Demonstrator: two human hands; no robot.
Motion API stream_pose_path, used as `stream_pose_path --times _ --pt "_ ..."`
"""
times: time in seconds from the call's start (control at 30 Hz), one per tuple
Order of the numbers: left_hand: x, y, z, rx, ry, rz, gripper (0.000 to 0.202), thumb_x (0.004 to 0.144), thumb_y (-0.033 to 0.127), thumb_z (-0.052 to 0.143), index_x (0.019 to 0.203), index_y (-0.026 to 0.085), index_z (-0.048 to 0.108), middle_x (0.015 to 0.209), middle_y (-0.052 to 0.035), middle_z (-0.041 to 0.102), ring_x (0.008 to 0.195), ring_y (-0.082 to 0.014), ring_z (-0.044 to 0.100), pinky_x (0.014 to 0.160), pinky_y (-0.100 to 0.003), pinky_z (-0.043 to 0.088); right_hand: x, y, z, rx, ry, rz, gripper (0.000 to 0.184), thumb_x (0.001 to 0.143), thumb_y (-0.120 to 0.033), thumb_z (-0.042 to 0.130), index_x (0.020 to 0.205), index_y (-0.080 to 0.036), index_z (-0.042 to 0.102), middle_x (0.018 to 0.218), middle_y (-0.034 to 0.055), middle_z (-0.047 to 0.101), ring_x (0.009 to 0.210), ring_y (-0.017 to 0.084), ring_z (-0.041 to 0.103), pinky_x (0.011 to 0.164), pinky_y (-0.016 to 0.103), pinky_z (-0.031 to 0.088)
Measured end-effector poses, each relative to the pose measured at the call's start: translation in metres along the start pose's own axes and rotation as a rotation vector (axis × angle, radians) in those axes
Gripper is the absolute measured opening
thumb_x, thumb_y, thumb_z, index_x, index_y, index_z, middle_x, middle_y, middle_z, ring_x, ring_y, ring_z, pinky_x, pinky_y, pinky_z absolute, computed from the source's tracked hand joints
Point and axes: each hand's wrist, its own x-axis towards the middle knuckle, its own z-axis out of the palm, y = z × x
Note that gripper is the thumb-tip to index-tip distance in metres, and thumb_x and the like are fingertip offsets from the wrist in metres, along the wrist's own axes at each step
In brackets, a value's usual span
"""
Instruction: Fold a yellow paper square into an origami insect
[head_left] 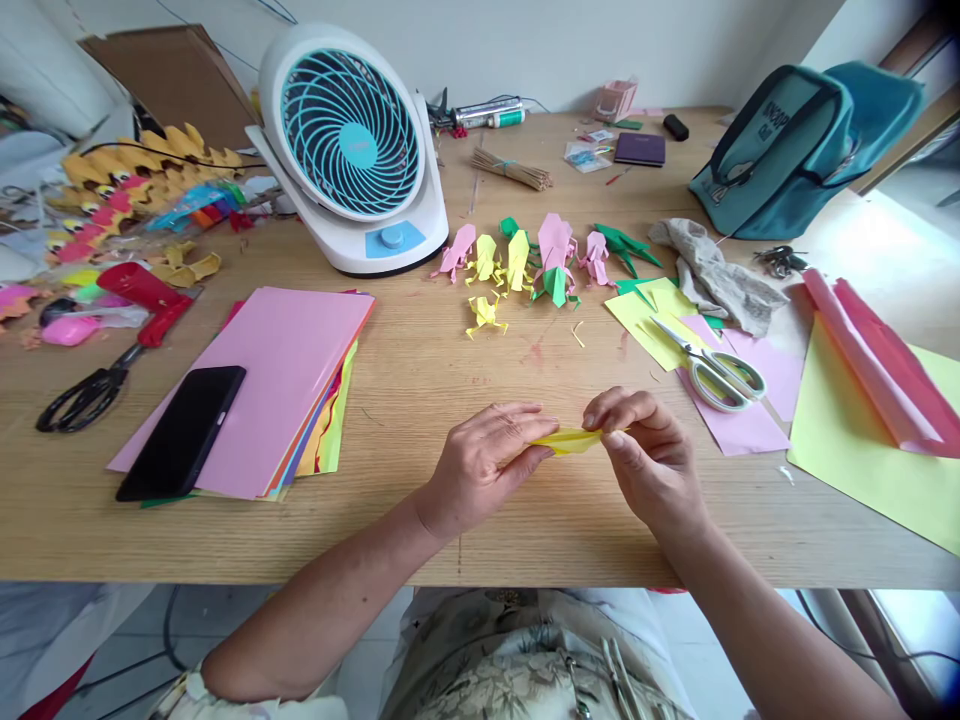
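Note:
My left hand point(489, 462) and my right hand point(646, 462) meet over the wooden table point(420, 380), both pinched on a small folded yellow paper point(570, 440) held between their fingertips just above the tabletop. Beyond the hands stands a row of several folded paper frogs point(525, 262) in pink, yellow and green. A lone yellow frog point(484, 314) sits in front of that row.
A stack of coloured paper point(285, 380) with a black phone point(184, 430) on it lies left. White-handled scissors point(712, 368) rest on yellow and pink sheets at right. A fan point(349, 140) stands behind, a teal bag point(795, 140) far right, black scissors point(86, 395) and a red glue gun point(146, 295) left.

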Motion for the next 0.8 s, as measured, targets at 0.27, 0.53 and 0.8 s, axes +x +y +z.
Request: stream_pose_path --times 0.27,0.53,0.8 --pt "-0.001 0.006 0.002 -0.074 0.034 -0.139 0.016 0.089 0.012 0.065 0.103 0.017 0.072 0.098 -0.0055 0.078 0.091 -0.0136 0.074 0.086 -0.022 0.058 0.000 0.004 0.001 0.092 0.077 0.116 0.004 0.091 -0.021 0.067 0.089 -0.025 0.067 0.092 0.0021 0.062 0.088 0.015 0.056 0.078 0.028 0.045" --pt "-0.002 0.011 0.002 -0.056 0.071 -0.262 0.016 0.089 0.014 0.065 0.104 0.019 0.069 0.093 -0.0009 0.078 0.078 -0.0099 0.073 0.075 -0.018 0.058 0.001 0.003 0.004 0.094 0.141 0.164 0.005 0.091 -0.023 0.067 0.087 -0.025 0.067 0.091 0.0019 0.063 0.090 0.015 0.056 0.080 0.026 0.046" --pt "0.000 0.014 0.008 -0.157 0.037 -0.369 0.020 0.083 0.025 0.075 0.100 0.019 0.065 0.090 0.0000 0.074 0.081 -0.0118 0.072 0.076 -0.020 0.059 -0.001 0.007 0.009 0.004 0.108 0.116 0.006 0.093 -0.020 0.064 0.090 -0.025 0.066 0.092 0.0022 0.063 0.090 0.015 0.057 0.080 0.028 0.047"
